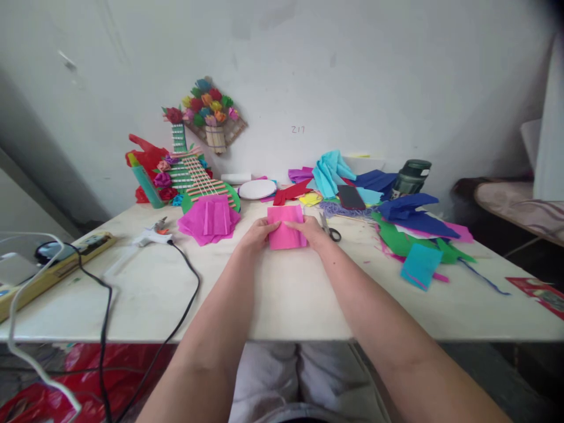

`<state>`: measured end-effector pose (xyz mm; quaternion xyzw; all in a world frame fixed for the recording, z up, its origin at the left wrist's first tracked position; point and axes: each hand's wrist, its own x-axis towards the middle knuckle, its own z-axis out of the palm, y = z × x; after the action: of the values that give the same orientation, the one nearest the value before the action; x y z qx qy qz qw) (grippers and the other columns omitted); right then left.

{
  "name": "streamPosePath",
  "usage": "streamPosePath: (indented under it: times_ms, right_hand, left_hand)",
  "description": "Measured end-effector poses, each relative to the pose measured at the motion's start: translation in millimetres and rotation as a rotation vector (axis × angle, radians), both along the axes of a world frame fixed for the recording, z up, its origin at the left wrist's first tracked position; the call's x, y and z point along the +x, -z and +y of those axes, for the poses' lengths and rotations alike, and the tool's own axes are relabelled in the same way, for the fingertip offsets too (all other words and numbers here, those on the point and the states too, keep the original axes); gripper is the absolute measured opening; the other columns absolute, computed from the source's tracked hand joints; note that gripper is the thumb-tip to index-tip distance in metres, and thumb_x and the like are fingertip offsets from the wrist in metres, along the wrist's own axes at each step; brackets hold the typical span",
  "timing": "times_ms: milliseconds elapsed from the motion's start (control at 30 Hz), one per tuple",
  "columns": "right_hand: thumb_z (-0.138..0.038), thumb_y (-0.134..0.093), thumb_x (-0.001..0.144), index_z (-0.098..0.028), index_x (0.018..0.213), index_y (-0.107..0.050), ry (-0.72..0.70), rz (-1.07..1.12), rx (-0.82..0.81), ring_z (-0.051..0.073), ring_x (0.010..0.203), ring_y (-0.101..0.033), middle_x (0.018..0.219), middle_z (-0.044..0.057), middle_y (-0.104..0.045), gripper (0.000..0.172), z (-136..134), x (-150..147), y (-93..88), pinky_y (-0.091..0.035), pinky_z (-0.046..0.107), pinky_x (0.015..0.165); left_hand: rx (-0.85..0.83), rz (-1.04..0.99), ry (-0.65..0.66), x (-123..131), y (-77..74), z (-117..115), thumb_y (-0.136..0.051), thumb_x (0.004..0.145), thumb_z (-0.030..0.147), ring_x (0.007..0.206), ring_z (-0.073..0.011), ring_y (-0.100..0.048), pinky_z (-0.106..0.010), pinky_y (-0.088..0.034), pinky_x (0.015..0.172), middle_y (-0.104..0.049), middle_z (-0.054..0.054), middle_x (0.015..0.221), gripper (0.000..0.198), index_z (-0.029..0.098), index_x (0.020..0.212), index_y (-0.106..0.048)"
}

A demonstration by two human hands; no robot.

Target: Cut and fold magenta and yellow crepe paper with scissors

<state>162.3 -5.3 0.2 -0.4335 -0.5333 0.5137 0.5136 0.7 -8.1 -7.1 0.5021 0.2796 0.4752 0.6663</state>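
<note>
A folded piece of pink crepe paper (285,230) lies on the white table (273,294) in front of me. My left hand (255,234) grips its left edge with fingers pressed on it. My right hand (312,231) holds its right edge the same way. Both arms stretch forward over the table's near edge.
A magenta paper stack (210,220) and a paper-decorated guitar craft (194,176) sit left of my hands. A glue gun (152,236) with a black cord (185,294) lies further left. Scissors (330,229), a dark phone (351,197), a green bottle (409,177) and several coloured papers (409,223) lie on the right.
</note>
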Motion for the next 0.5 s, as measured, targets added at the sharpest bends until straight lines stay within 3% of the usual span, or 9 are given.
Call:
streamPosePath:
  times_ms: [300, 500]
  right_hand:
    - [-0.025, -0.078, 0.045, -0.014, 0.076, -0.065, 0.038, 0.122, -0.061, 0.021, 0.067, -0.065, 0.063, 0.004, -0.068, 0.036, -0.7, -2.0, -1.8, -0.053, 0.032, 0.065]
    - [-0.02, -0.079, 0.042, -0.013, 0.073, -0.065, 0.035, 0.19, -0.104, 0.022, 0.067, -0.065, 0.063, 0.004, -0.068, 0.035, -5.8, -3.0, -6.6, -0.053, 0.031, 0.065]
  left_hand:
    - [0.026, -0.01, 0.037, 0.6, 0.0, -0.1, -0.073, 0.062, 0.025, 0.085, -0.023, -0.063, -0.034, -0.048, 0.08, -0.068, -0.012, 0.088, 0.042, 0.01, 0.099, -0.06]
    - [0.008, -0.012, 0.007, -0.1, 1.3, 0.1, -0.075, 0.059, 0.026, 0.083, -0.0227, -0.064, -0.034, -0.048, 0.078, -0.068, -0.012, 0.085, 0.039, 0.009, 0.093, -0.063]
